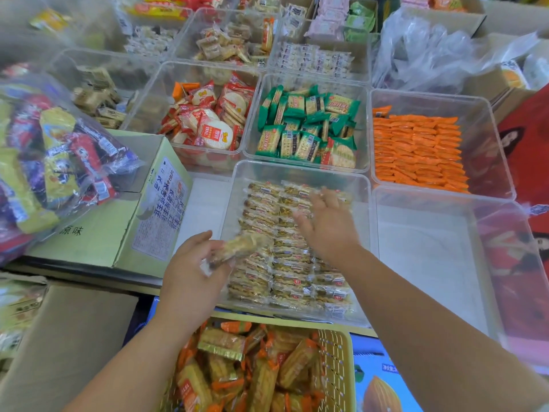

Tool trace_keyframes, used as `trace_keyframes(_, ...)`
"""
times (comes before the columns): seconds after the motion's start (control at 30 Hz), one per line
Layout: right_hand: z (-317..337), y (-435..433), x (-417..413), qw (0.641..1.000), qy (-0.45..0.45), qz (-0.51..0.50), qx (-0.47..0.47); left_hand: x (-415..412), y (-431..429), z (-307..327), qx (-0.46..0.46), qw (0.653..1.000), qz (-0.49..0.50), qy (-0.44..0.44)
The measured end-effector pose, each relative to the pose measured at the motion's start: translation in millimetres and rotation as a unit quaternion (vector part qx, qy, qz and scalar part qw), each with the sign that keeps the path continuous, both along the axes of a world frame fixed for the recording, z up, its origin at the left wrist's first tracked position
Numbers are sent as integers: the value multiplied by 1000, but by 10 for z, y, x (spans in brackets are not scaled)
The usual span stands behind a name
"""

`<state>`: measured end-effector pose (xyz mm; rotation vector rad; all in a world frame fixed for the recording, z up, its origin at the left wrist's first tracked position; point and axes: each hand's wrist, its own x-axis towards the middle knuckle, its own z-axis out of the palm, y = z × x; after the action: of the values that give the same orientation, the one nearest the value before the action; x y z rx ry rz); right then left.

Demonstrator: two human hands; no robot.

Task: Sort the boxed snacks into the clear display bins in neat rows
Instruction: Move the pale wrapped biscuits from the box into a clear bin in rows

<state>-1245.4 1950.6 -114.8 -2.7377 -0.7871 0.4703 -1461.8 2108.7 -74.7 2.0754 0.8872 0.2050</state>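
A clear display bin (300, 169) in front of me holds rows of clear-wrapped brown cracker packets (285, 275). My left hand (193, 272) grips a few of the same packets (240, 248) at the bin's left wall. My right hand (326, 224) hovers over the rows, blurred, with its fingers spread flat near the far packets. A yellow basket (335, 358) of orange-edged cracker packets sits below my arms.
An empty clear bin (430, 257) stands to the right. Behind are bins of orange packets (416, 150), green packets (306, 126) and red rice crackers (208, 114). A green carton (118, 221) with a bag of mixed snacks (50, 162) is at left.
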Motion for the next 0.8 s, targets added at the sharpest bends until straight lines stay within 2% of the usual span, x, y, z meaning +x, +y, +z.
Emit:
trace_keyframes(0.07,229,-29,-319,977,136,6,165,-94,-24,84,45,998,-36,-38)
trace_keyframes(0.13,445,-97,-628,897,328,-32,295,-176,-64,128,85,992,-66,-67)
trace_keyframes(0.17,520,-140,-739,860,390,-45,324,-205,-90,146,112,987,-82,-80)
trace_keyframes(0.23,589,-209,-911,835,422,-42,350,-260,-154,194,151,978,-102,-98)
trace_keyframes(0.37,573,-290,-1122,823,423,-55,374,-369,-250,229,162,974,-107,-117)
trace_keyframes(0.43,535,-305,-1170,832,412,-54,367,-405,-255,215,155,977,-106,-105)
trace_keyframes(0.57,376,-219,-1192,899,329,-7,288,-425,-208,108,192,974,-121,-18)
trace_keyframes(0.67,283,-118,-1187,927,297,44,224,-356,-139,58,171,976,-130,47)
trace_keyframes(0.73,240,-74,-1180,946,259,93,171,-319,-99,42,158,968,-169,92)
trace_keyframes(0.8,211,-54,-1189,954,236,123,136,-318,-70,55,148,966,-185,107)
